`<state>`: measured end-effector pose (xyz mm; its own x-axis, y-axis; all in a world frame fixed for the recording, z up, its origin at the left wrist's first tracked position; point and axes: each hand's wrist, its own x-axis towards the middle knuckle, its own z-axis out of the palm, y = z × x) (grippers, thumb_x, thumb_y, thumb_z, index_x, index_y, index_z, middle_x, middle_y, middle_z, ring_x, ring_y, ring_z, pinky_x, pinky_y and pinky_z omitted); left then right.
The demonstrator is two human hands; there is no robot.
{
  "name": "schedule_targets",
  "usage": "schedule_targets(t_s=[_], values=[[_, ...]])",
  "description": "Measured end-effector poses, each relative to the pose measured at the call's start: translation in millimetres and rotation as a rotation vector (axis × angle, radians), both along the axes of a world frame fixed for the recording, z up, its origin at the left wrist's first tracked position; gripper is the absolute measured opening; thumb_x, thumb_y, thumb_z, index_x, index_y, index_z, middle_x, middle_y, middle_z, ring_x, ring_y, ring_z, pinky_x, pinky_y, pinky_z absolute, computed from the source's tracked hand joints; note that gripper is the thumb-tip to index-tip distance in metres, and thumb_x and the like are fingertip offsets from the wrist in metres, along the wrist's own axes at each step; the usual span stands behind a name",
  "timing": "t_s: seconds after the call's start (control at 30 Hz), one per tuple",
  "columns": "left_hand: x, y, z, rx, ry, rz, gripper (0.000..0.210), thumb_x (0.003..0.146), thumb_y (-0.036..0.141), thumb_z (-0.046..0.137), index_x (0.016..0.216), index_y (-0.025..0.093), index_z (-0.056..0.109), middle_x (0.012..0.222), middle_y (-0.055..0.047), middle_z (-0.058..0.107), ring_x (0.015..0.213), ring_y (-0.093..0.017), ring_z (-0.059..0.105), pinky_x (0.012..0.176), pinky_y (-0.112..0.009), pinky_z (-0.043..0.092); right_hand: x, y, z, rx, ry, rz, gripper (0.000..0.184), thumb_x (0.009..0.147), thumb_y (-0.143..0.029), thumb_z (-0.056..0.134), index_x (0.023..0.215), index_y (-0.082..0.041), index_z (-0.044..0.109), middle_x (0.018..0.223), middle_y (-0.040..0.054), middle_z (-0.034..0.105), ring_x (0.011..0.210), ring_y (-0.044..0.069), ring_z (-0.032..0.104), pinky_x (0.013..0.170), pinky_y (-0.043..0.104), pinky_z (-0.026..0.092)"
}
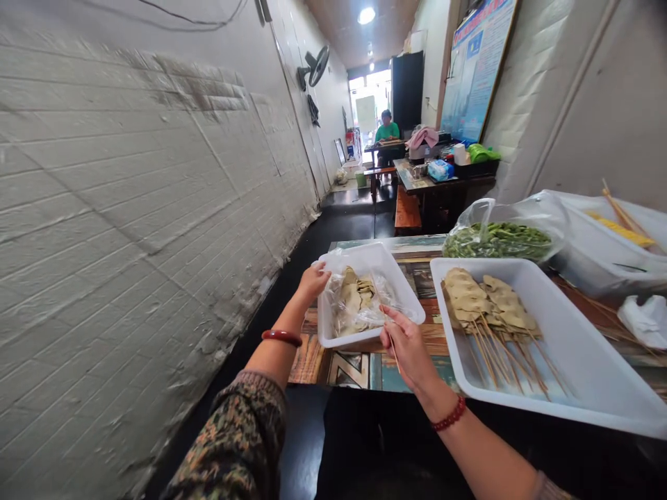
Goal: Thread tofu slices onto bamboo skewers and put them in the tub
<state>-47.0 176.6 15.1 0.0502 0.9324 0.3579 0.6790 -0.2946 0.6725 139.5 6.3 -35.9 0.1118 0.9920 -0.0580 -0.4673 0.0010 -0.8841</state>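
From the head camera, the left hand [313, 281] grips the far-left rim of a small white tray [406, 295] on the table [359, 368], fingers closed on the clear bag [359, 305] of beige slices inside it; the right hand [409, 347] pinches a thin bamboo skewer [394, 354] at the near rim. Threading looks to be the step in hand; a slice needs picking next. Just right lie a large tray [599, 375] of finished skewers [495, 312] and a bag of greens [497, 239], crowding that side

Bare strip of table [359, 368] along its near edge, small tray [406, 295] and large tray [588, 375] just beside each other, narrow gap between, bagged greens [497, 239] blocking the far edge
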Motion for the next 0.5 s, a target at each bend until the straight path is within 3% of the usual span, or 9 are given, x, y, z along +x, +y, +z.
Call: schedule_targets(t_s=[0.2, 0.27, 0.4, 0.43, 0.5], values=[[13, -31, 9.1, 0.121, 0.168, 0.008, 0.036, 0.083, 0.024, 0.058, 0.118, 0.017, 0.060, 0.117, -0.012, 0.057, 0.075, -0.016, 0.060, 0.083, -0.034, 0.047, 6, -1, 1.0, -0.023, 0.036, -0.024, 0.051, 0.076, -0.035, 0.060, 0.121, -0.011, 0.058, 0.049, -0.0094, 0.045, 0.043, 0.009, 0.026, 0.041, 0.021, 0.015], [16, -38, 15.9, 0.201, 0.241, -0.025, 0.036, 0.085, 0.025, 0.056, 0.121, 0.019, 0.057, 0.113, -0.010, 0.056, 0.072, -0.015, 0.059, 0.077, -0.032, 0.048, 8, -5, 3.1, -0.041, 0.044, -0.040, 0.048, 0.076, -0.034, 0.061, 0.118, -0.011, 0.058, 0.051, -0.0091, 0.045, 0.044, 0.008, 0.025, 0.041, 0.021, 0.016], [17, -38, 25.9, 0.286, 0.128, -0.074, 0.023, 0.086, 0.021, 0.053, 0.108, 0.017, 0.059, 0.094, -0.005, 0.059, 0.069, -0.013, 0.058, 0.068, -0.027, 0.047, 14, -21, 7.8, -0.086, 0.036, -0.011, 0.049, 0.077, -0.032, 0.063, 0.122, -0.014, 0.057, 0.056, -0.0076, 0.048, 0.043, 0.007, 0.026, 0.041, 0.021, 0.016], [18, -37, 25.4, 0.281, 0.140, -0.129, 0.017, 0.087, 0.022, 0.051, 0.101, 0.017, 0.061, 0.090, -0.005, 0.061, 0.071, -0.014, 0.058, 0.068, -0.027, 0.047, 16, -26, 8.4, -0.090, 0.004, -0.003, 0.048, 0.079, -0.033, 0.063, 0.123, -0.015, 0.058, 0.058, -0.0067, 0.050, 0.043, 0.007, 0.027, 0.041, 0.021, 0.017], [18, -33, 19.4, 0.175, 0.241, -0.359, 0.015, 0.088, 0.021, 0.049, 0.088, 0.019, 0.064, 0.084, -0.005, 0.064, 0.075, -0.017, 0.060, 0.071, -0.028, 0.047, 19, -34, 8.7, -0.084, -0.071, -0.014, 0.042, 0.081, -0.032, 0.063, 0.120, -0.018, 0.060, 0.065, -0.0040, 0.056, 0.043, 0.006, 0.032, 0.042, 0.021, 0.021]])
